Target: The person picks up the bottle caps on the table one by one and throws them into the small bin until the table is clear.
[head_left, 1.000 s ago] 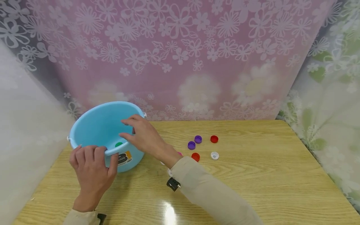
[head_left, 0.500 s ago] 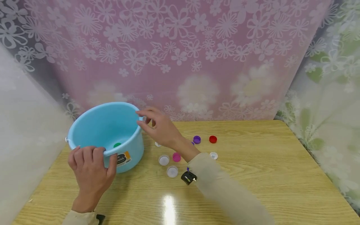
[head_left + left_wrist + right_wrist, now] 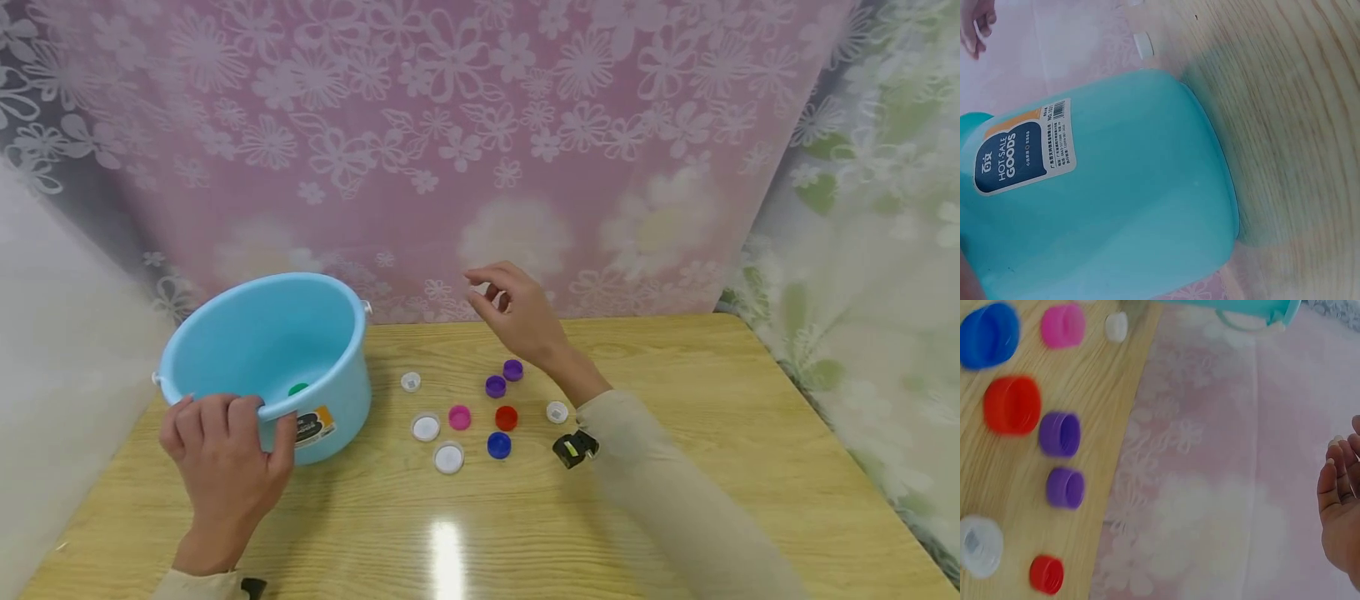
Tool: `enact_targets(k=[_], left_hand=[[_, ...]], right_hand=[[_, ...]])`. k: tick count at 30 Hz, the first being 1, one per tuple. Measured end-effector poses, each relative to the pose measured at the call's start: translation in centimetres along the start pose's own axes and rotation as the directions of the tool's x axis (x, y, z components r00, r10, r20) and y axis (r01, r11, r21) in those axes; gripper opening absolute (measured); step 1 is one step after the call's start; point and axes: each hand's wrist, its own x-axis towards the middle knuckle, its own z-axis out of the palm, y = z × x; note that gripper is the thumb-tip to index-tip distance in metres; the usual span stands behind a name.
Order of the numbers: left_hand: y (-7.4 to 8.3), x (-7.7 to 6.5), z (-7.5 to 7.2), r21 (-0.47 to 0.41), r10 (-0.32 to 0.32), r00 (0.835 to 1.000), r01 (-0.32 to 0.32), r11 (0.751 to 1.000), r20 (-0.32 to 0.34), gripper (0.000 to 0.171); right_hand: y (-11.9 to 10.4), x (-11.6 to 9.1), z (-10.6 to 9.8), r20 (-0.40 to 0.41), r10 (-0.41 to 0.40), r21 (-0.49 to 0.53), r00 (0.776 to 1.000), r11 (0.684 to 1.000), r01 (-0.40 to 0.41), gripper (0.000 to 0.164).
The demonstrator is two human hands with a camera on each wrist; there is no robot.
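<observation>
My left hand (image 3: 228, 467) grips the near rim of a light blue plastic bucket (image 3: 348, 408), fingers over the edge and thumb outside. Inside lies a green cap (image 3: 297, 389), partly hidden by the rim. The label (image 3: 1025, 147) on the bucket's side fills part of the left wrist view. My right hand (image 3: 525, 317) hovers above the far part of the table, right of the bucket, fingers loosely bent and holding nothing. Below it are two purple caps (image 3: 496, 386); nearer are a red cap (image 3: 506, 418), a blue cap (image 3: 498, 445) and a pink cap (image 3: 460, 417).
Two larger white caps (image 3: 448, 457) and two smaller white caps (image 3: 410, 382) also lie on the wooden table (image 3: 675, 500). Another red cap (image 3: 1046, 574) shows in the right wrist view. A pink flowered curtain (image 3: 420, 208) hangs behind the table.
My right hand has moved right, from over the bucket's opening to above the caps, uncovering several of them. The left hand keeps its grip on the rim.
</observation>
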Motion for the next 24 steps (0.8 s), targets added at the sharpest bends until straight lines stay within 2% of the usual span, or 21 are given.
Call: enact_targets(k=[5,12,17,24], left_hand=[[0.0,0.0,-0.1,0.001,-0.006,1.0,0.006,1.0,0.004,0.037],[-0.1,-0.1,-0.3,0.004,-0.007,1.0,0.007,1.0,0.022,0.038],[-0.1,-0.1,-0.3,0.0,-0.006,1.0,0.006,1.0,0.006,0.038],[0.1,0.0,-0.1,-0.001,-0.007,1.0,0.007,1.0,0.001,0.041]], right_hand=[[1.9,-1.3,-1.9,0.013,0.069,-0.025,0.998,0.997,-0.069,0.031],[4.5,-3.6,-4.3,0.057,0.187,-0.111,0.981,0.977,-0.18,0.035],[6.2,-5.0,-5.3,0.069,0.214,-0.168,0.974,0.965,-0.2,0.037],[7.6,-6.7,-6.1,0.097,0.293,-0.214,0.951,0.939,-0.268,0.038]])
